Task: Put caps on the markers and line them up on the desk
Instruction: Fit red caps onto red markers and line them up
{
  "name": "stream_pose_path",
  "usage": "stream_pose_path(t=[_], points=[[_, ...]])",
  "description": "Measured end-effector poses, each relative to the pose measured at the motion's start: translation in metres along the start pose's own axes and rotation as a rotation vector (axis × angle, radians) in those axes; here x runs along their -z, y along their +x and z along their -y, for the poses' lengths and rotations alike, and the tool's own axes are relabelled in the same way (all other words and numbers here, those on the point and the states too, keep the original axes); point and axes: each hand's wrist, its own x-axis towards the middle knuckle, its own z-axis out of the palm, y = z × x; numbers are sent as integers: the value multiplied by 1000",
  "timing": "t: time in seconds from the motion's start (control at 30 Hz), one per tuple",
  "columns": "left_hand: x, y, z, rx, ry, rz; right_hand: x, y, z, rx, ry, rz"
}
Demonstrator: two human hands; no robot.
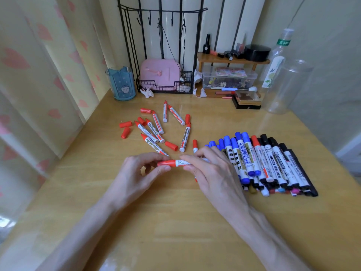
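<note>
Glossy pale wood bench (175, 222), smooth plastic markers (269, 163) with paper-look labels, clear plastic bottle (283, 85), black wire rack (166, 89), translucent blue plastic cup (122, 85)

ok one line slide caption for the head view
Left hand pinches the red cap on a red marker held by the right hand; uncapped red markers beyond, lined-up markers at right.

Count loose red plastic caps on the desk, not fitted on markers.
6 loose red plastic caps: farthest cap; two left-edge caps; inner-left cap; centre cap; right cap. More may be hidden.
</note>
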Motion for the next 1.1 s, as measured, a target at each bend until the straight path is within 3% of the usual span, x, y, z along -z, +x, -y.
stream_pose_path(t=[0.43,0.73,0.9,1.1], points=[[-7,2,-17,-123,13,-71,0,-4,4,-29,-30,-94],[-15,10,-14,67,-403,-141,3,4,7,-132,-166,-70],[-19,8,-4,54,-246,-101,8,17,-11,-335,-238,-102],[-19,10,10,30,8,-144,-8,25,-13,-394,-462,69]])
